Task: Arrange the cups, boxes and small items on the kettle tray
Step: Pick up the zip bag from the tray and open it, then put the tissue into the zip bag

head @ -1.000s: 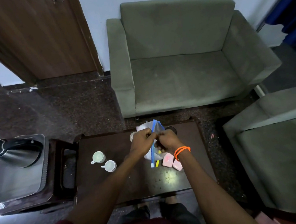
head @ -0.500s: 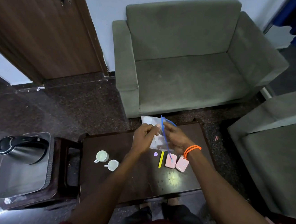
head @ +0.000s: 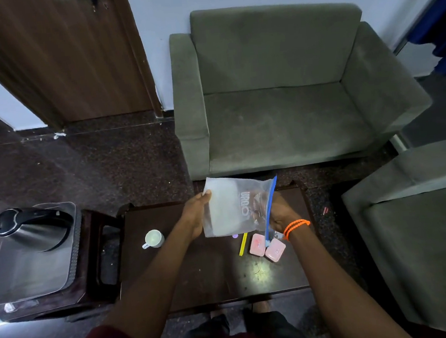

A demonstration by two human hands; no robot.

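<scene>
I hold a clear zip bag (head: 232, 208) with a blue seal strip above the dark coffee table (head: 213, 273). My left hand (head: 195, 215) grips the bag's left edge. My right hand (head: 279, 213) holds the blue-strip side, partly inside the opening. Under the bag lie two pink boxes (head: 267, 247), a yellow stick (head: 243, 244) and a small purple item (head: 235, 236). One white cup (head: 153, 238) stands on the table's left part; a second cup is hidden behind my left forearm. The grey kettle tray (head: 30, 272) with a steel kettle (head: 30, 228) sits on a side stand at left.
A green sofa (head: 285, 94) stands behind the table, and another green seat (head: 423, 223) is at the right. A wooden door (head: 56, 57) is at the back left. Dark speckled floor lies between the door and the tray stand.
The bag has been pulled wide apart and turned flat toward me. The yellow stick and purple item now lie on the table. My view has shifted slightly right.
</scene>
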